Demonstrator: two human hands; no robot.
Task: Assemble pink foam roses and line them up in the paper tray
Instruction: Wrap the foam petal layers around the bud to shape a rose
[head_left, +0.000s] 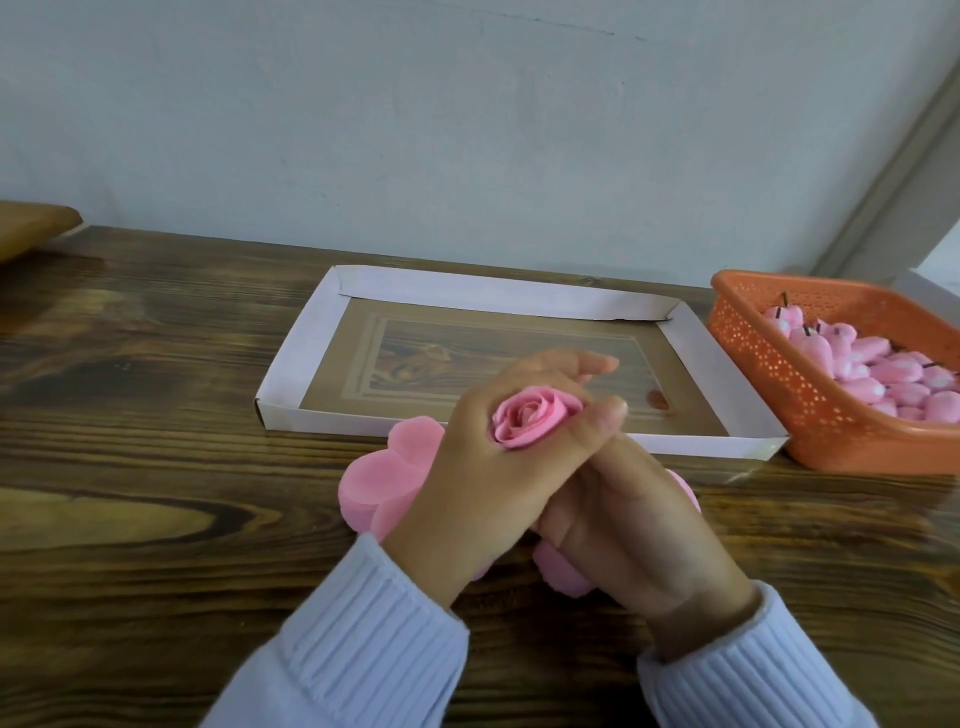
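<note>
A pink foam rose sits upright in my left hand, whose thumb and fingers curl round its petals. My right hand lies under and against the left one, fingers wrapped around the rose's lower part, which is hidden. Beneath both hands a stack of pink foam petal sheets lies on the table. Just beyond the hands stands the white paper tray, with no roses in it.
An orange perforated basket at the right holds several pink foam buds with dark stems. A wooden table carries everything. A brown object sits at the far left, and a pale wall rises behind.
</note>
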